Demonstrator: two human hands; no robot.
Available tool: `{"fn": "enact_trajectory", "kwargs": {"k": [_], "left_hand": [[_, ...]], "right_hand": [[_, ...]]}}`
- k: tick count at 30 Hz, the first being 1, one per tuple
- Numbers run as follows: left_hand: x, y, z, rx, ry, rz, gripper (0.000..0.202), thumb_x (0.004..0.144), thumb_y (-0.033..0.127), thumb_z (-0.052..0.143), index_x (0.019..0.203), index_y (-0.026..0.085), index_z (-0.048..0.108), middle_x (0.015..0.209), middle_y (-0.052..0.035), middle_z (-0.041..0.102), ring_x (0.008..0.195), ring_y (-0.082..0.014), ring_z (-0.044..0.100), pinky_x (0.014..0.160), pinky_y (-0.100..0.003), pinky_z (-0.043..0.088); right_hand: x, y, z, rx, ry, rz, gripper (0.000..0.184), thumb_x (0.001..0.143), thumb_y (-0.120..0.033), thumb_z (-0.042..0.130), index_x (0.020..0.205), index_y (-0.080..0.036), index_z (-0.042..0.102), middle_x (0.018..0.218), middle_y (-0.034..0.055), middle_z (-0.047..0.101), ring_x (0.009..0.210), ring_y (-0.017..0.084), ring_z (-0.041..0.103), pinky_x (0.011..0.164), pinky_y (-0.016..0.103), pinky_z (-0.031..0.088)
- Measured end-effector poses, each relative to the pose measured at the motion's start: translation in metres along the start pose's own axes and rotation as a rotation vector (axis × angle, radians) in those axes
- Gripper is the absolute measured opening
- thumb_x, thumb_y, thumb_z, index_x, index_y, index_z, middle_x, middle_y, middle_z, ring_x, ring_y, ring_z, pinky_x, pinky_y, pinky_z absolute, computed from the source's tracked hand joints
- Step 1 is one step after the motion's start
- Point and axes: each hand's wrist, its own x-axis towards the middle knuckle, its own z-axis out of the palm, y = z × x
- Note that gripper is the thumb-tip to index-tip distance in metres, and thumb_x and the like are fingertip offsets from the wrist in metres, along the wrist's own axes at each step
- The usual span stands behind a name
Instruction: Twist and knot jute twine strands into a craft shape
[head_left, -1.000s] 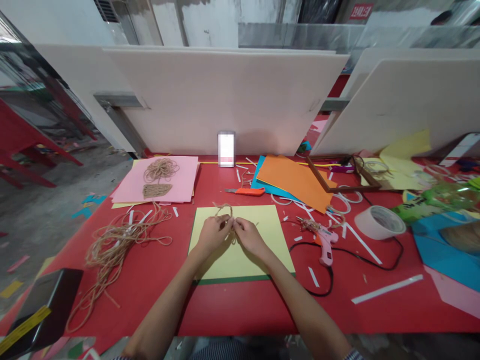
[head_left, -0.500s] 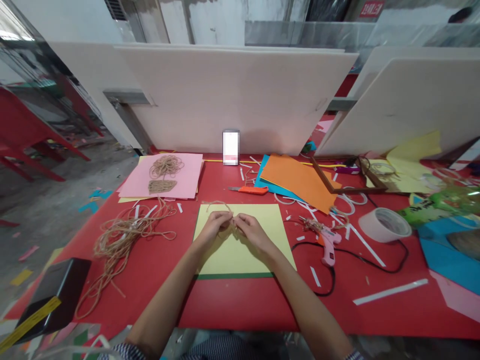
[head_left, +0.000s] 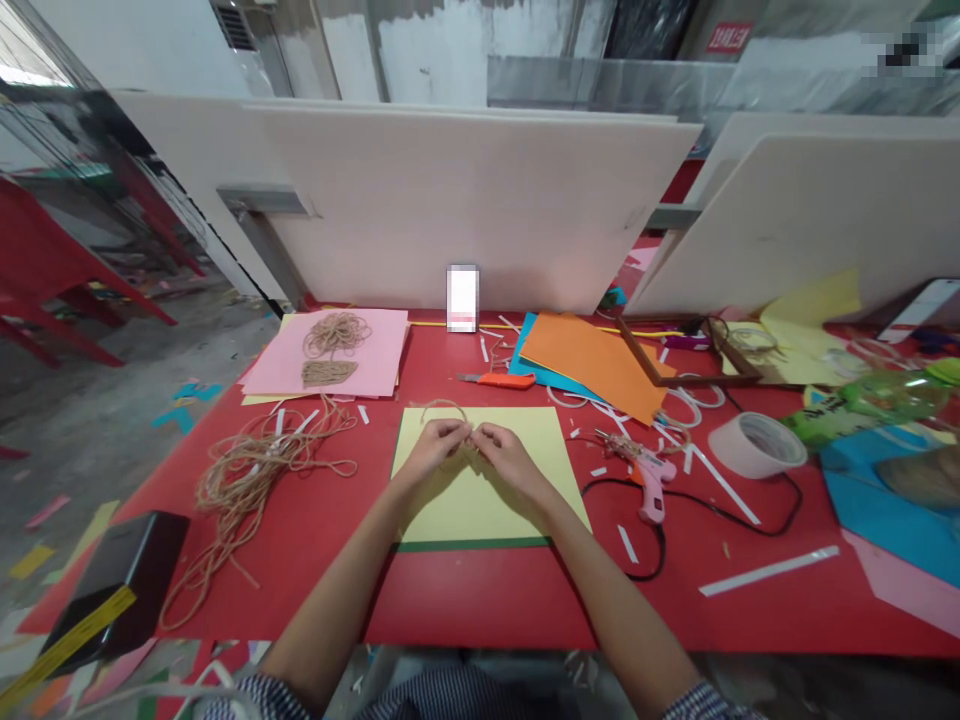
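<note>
A piece of twine [head_left: 444,403] is pinched between the thumb and fingers of the left hand [head_left: 437,448], with a thin curve of it seen past the far side of that hand. The right hand [head_left: 504,450] is closed at the fingertips on the same twine, just beside the left; the exact hold is too small to be made out. Both hands are held over the yellow sheet [head_left: 480,510], which is laid on the red desk [head_left: 480,605] with a green edge shown along its near side. To the left, a loose bundle of cord [head_left: 240,480] is spread, and beyond it a pink sheet [head_left: 274,365] is topped by a tangled coil [head_left: 336,333]. An orange cutter [head_left: 506,380] is placed on the far side, and a pink glue gun [head_left: 652,480] is set down to the right.
</note>
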Motion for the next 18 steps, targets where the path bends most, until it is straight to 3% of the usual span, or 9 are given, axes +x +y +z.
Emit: {"fn": "enact_trajectory", "kwargs": {"k": [4,7,9,13,18], "left_hand": [[0.001,-0.001,0.002,0.312,0.069,0.091,0.039,0.083,0.045,0.053,0.055,0.018,0.054,0.05,0.0026,0.041,0.05,-0.0113,0.036,0.054,-0.026,0.025],[-0.001,-0.001,0.005,0.606,0.156,0.149,0.036,0.085,0.034,0.052,0.053,0.019,0.048,0.049,0.0018,0.041,0.05,-0.0128,0.036,0.057,-0.028,0.024],[-0.003,-0.001,0.007,0.702,0.211,0.173,0.035,0.085,0.031,0.054,0.052,0.02,0.048,0.049,0.0013,0.042,0.05,-0.0133,0.034,0.058,-0.028,0.022],[-0.005,-0.001,0.009,0.556,0.308,0.168,0.037,0.085,0.036,0.054,0.052,0.02,0.048,0.049,0.0019,0.042,0.051,-0.0131,0.033,0.058,-0.027,0.022],[-0.001,-0.004,0.009,0.13,0.297,0.128,0.046,0.078,0.057,0.059,0.054,0.019,0.05,0.051,0.0026,0.044,0.054,-0.0121,0.038,0.056,-0.025,0.027]], "right_hand": [[-0.002,-0.003,-0.006,-0.403,0.035,-0.047,0.027,0.095,-0.039,0.046,0.079,-0.02,0.055,0.064,-0.0019,0.055,0.061,0.013,0.05,0.058,0.024,0.033],[-0.007,-0.012,-0.011,-0.83,0.154,-0.049,0.018,0.098,-0.033,0.046,0.091,-0.021,0.058,0.074,0.0023,0.063,0.068,0.016,0.054,0.061,0.026,0.029],[-0.009,-0.017,-0.013,-0.991,0.216,-0.091,0.02,0.098,-0.029,0.046,0.087,-0.02,0.059,0.08,0.0063,0.065,0.073,0.018,0.056,0.063,0.028,0.028],[-0.013,-0.021,-0.008,-0.989,0.224,-0.238,0.029,0.098,-0.031,0.045,0.074,-0.02,0.057,0.076,0.0067,0.064,0.071,0.019,0.054,0.065,0.029,0.028],[-0.018,-0.014,0.019,-1.001,0.085,-0.257,0.026,0.1,-0.028,0.04,0.09,-0.02,0.063,0.082,0.0076,0.067,0.07,0.019,0.055,0.065,0.03,0.029]]}}
